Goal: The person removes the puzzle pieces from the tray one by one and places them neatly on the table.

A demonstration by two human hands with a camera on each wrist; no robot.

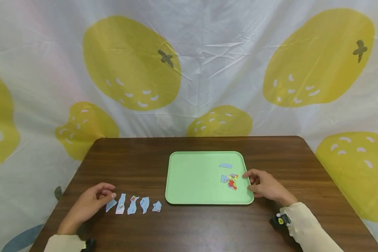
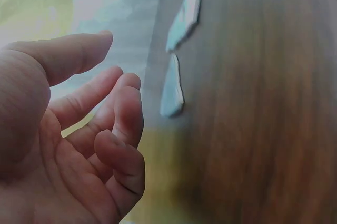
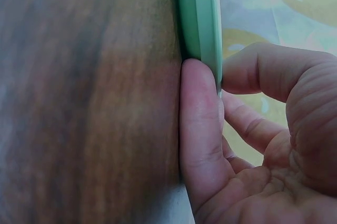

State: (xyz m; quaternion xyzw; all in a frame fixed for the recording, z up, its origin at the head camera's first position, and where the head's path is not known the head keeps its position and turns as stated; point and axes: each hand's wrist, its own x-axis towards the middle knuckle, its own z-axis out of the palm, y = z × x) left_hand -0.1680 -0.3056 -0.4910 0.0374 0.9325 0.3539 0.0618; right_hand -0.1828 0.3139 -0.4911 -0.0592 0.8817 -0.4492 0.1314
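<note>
A light green tray [image 1: 195, 178] lies on the table with joined puzzle pieces [image 1: 231, 181] and a separate thin blue piece [image 1: 225, 165] on its right half. My right hand [image 1: 266, 183] grips the tray's right edge. In the right wrist view, one finger [image 3: 200, 124] lies low against the tray's side [image 3: 210, 18] and another bends onto the rim. My left hand [image 1: 92, 203] hovers, loosely curled and holding nothing, by the leftmost blue piece [image 1: 111, 205]. In the left wrist view, that piece [image 2: 171, 89] lies apart from the fingertips.
Beside it, a row of loose puzzle pieces runs rightward: a tall piece [image 1: 121, 204], one with a red patch [image 1: 132, 205], a blue one [image 1: 144, 204] and a small one [image 1: 156, 206]. The brown wooden table [image 1: 208, 227] ends at a fruit-print curtain [image 1: 189, 70].
</note>
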